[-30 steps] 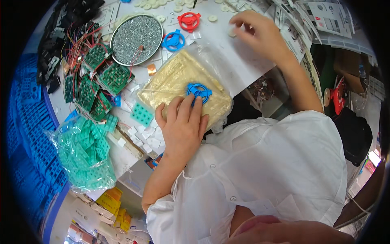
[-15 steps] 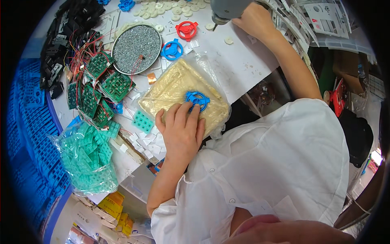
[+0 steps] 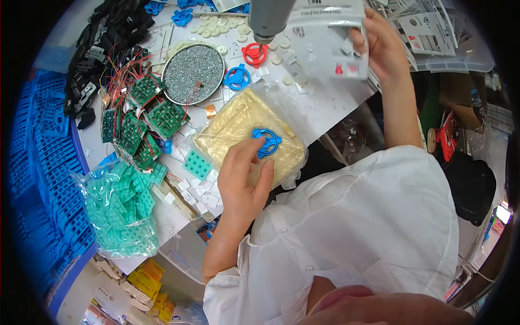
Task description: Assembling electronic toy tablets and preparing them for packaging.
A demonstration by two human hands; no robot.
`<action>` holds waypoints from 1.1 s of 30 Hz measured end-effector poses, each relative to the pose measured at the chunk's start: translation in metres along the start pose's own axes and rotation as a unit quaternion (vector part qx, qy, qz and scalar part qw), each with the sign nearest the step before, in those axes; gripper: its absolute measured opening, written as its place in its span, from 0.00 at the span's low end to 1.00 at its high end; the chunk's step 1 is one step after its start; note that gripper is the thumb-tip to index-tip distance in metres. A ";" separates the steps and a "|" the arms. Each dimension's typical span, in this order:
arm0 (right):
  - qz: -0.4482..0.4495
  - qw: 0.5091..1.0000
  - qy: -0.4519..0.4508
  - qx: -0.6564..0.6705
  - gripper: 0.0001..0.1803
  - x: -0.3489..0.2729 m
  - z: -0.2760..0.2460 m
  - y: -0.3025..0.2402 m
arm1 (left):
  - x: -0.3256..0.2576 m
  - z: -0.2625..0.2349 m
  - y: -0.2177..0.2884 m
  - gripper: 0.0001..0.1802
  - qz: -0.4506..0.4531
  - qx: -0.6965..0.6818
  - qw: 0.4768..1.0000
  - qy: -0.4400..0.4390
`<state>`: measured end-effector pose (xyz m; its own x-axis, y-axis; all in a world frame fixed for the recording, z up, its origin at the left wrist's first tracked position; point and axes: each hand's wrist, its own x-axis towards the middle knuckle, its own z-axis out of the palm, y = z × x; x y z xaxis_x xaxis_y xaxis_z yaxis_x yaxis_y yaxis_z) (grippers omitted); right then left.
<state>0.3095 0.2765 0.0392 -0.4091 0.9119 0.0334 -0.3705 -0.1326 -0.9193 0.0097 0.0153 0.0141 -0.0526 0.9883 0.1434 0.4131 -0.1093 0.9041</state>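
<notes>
Well, the blue wheel-shaped part (image 3: pixel 269 142) lies flat on a yellowish pad (image 3: pixel 233 119) wrapped in clear plastic, right in front of the person. The left hand (image 3: pixel 241 170) rests beside it, fingers bunched and thumb held well apart. The fingertips reach the wheel's near left rim, apparently to keep it from sliding; I don't see the thumb closing on it. The pad looks soft, so perhaps it serves as a cushion.

Off to the right, the right hand (image 3: pixel 382 46) pinches a white panel (image 3: pixel 325 43) by its right edge, lifted above the table (image 3: pixel 336 103). Gripping only the edge probably leaves the rest of the sheet free.

Just beyond the pad lie another blue wheel (image 3: pixel 236 77) and a red one (image 3: pixel 254 54), with the tip of a grey power driver (image 3: pixel 270 19) hanging over the red one. A round dish (image 3: pixel 193 74) brims with small metal pieces, seemingly corralled there so they don't scatter. Leftward are wired green circuit boards (image 3: pixel 167 117), and nearer me a clear bag of turquoise sheets (image 3: pixel 119 208), presumably bagged to stay together.
</notes>
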 end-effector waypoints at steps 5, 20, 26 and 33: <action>0.054 0.969 -0.054 0.236 0.22 -0.046 0.064 0.039 | 0.017 0.011 0.022 0.35 -0.187 -0.330 0.925 0.009; 0.099 0.876 -0.401 -0.248 0.38 -0.059 0.134 0.034 | 0.017 -0.109 0.030 0.09 -0.102 -0.047 0.960 -0.256; 0.146 0.872 -0.397 -0.248 0.23 -0.062 0.139 0.033 | 0.086 -0.211 -0.018 0.15 -0.057 0.088 0.994 -0.003; 0.218 0.920 -0.292 -0.143 0.26 -0.067 0.127 0.032 | 0.117 -0.363 -0.148 0.18 -0.308 0.588 0.698 -0.268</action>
<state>0.2193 0.1621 0.0569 -0.8759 0.4220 -0.2340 0.1343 -0.2527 -0.9582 -0.3878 0.1085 0.0434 -0.3320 0.7408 -0.5839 0.9397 0.2061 -0.2728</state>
